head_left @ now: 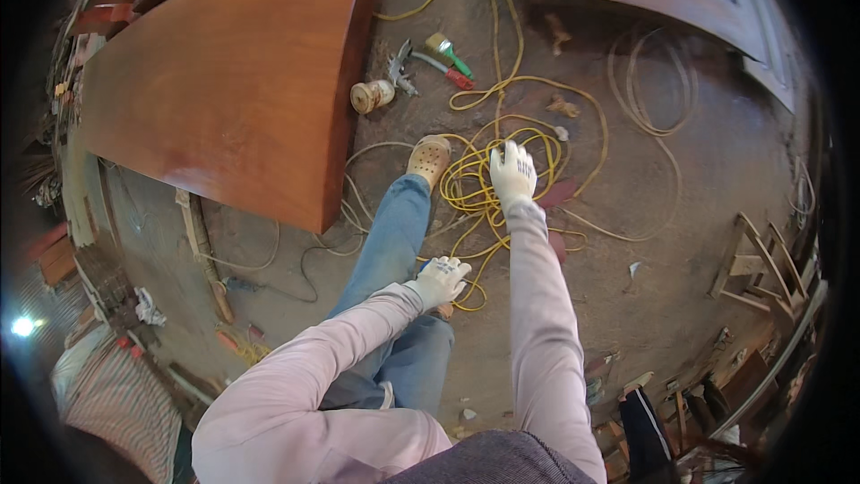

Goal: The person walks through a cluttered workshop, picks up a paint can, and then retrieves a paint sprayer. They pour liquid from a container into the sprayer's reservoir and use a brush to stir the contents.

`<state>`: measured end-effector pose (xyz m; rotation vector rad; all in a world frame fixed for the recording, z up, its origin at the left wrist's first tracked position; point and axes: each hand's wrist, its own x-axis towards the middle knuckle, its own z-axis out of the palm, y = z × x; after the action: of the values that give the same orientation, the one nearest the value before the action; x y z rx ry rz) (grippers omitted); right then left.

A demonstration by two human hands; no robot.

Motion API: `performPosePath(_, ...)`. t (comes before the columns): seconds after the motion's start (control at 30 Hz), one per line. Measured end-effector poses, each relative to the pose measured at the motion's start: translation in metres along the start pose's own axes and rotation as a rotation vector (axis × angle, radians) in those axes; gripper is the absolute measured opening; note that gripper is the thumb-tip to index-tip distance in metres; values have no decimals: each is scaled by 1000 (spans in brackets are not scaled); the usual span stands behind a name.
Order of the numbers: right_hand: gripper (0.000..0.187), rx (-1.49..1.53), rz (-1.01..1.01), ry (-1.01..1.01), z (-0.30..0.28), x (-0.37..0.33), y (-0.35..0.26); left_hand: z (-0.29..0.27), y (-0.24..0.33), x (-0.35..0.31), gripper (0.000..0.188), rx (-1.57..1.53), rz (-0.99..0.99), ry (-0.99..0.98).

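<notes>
A thin yellow hose [464,181] lies in tangled loops on the floor in front of me. Over the right side of the coil is my right hand [513,172], in a white glove, its fingers curled round a strand. Closer to my body, my gloved left hand [442,280] is beside my knee with its fingers bent closed. Yellow strands pass right beside it, and a small blue bit shows at its edge; what it holds is hidden. My tan clog [429,159] stands at the left rim of the coil.
A large brown varnished wooden panel [224,81] stands at the left. Near its edge lie a spray gun [400,67], a jar [372,96] and a green-handled brush [448,52]. A pale hose [678,170] and a small wooden frame [761,264] are on the right.
</notes>
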<state>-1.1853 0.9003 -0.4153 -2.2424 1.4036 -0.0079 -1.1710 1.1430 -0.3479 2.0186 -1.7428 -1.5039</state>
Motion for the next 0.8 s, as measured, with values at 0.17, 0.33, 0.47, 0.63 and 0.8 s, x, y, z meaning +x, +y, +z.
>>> performPosePath(0.17,29,-223,-48,-283,135,155,6,-52,-20,46,35,-80,5,6)
performPosePath(0.33,41,-429,-190,-127,250,260,-24,-96,-43,69,42,-116,-153,-170)
performPosePath(0.47,31,-361,-45,-239,269,277,-42,-112,-53,75,41,-206,-163,-49)
performPosePath(0.63,47,101,263,-223,248,231,-24,-106,-53,77,36,-181,-158,56)
performPosePath(0.8,67,691,767,-46,159,86,-19,-109,-55,90,27,-189,-169,5)
